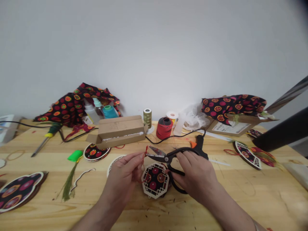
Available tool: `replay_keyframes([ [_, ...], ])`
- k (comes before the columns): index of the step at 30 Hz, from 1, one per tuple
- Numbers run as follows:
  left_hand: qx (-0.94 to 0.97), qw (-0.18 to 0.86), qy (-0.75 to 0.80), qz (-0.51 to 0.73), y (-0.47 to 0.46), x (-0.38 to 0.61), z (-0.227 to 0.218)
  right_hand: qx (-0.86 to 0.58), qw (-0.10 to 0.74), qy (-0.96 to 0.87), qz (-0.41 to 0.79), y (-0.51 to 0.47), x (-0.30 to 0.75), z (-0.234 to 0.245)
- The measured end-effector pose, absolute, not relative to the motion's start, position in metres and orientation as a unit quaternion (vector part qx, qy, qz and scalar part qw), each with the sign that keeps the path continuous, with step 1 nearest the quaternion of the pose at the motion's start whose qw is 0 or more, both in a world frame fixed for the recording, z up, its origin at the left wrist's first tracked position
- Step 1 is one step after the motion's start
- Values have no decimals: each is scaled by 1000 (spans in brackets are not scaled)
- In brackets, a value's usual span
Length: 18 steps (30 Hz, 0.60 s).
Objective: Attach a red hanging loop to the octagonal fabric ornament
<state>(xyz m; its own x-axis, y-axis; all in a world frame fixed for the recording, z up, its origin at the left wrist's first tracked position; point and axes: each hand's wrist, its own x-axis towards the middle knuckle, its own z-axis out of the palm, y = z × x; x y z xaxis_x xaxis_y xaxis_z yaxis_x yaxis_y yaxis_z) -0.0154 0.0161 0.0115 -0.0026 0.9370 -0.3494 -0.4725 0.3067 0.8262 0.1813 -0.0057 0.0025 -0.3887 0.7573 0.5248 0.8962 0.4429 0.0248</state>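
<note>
Here, left grip (pixel 125 171) tight on red cord (pixel 146 149), right grip (pixel 197 170) around scissors (pixel 166 159), room between blade edges (pixel 157 158)

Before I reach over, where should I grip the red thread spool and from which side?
Probably around the sides of the red thread spool, coming from above: it stands upright, and the black cable runs past its near side.

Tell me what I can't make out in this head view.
Head view throughout:
Red cord: partly hidden by the left hand.
Scissors: handles partly hidden by the right hand.
White rim: partly behind the left hand.
Lobed patterned piece: cut off by the left edge.
Box label: print too small, blurred.
</note>
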Motion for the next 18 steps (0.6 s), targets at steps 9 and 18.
replay_keyframes([
  [9, 253, 684, 442, 522, 16, -17, 8, -495, 229, -811, -210, -6, 180, 4],
  [18, 260, 697, 422, 518, 15, -17, 5, -479, 236, -796, -285, -7, 179, 3],
])
